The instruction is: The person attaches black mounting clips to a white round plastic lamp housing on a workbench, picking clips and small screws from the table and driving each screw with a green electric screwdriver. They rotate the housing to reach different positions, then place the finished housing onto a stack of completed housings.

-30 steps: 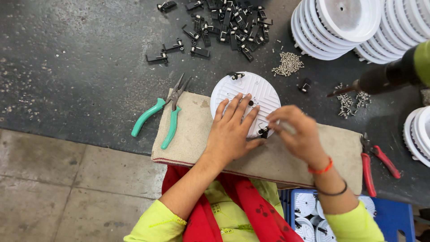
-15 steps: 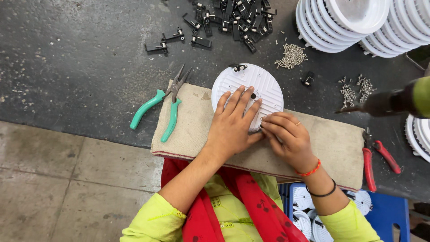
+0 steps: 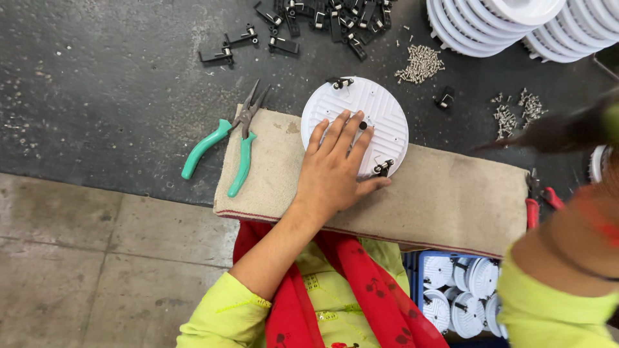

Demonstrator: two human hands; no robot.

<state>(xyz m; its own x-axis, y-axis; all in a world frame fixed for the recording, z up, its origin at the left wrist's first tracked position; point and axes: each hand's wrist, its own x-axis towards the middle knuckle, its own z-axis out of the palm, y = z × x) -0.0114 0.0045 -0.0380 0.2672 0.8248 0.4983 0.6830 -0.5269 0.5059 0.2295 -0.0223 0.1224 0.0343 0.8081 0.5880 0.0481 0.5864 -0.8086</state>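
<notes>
**Flat on the disc: one hand pins it, the other blurs past**

Now the left hand (image 3: 335, 169) lies spread, palm down, on the near part of the white disc (image 3: 380, 106), fingers fanned across its ribbed face and thumb out beside a small black clip (image 3: 383, 167) on the near rim; the right hand (image 3: 580, 219) is a raised blur at the right edge, and whether it is closed on the dark tool (image 3: 554, 132) streaking there cannot be told.

The disc sits half on the far edge of the tan cloth (image 3: 445, 193), half on the dark table (image 3: 97, 84); it looks like light, stiff moulded plastic, its ribs giving some grip, so a flat press holds it, and the bare rim between clips seems the safest hold; a second clip (image 3: 340, 82) rides the far rim.

Left of the hand lie green pliers (image 3: 225, 151); far off are loose black clips (image 3: 309, 16), screws (image 3: 419, 63) and stacked discs (image 3: 496, 22); red pliers (image 3: 538, 203) lie right; a blue crate (image 3: 464, 293) of discs sits near.
</notes>
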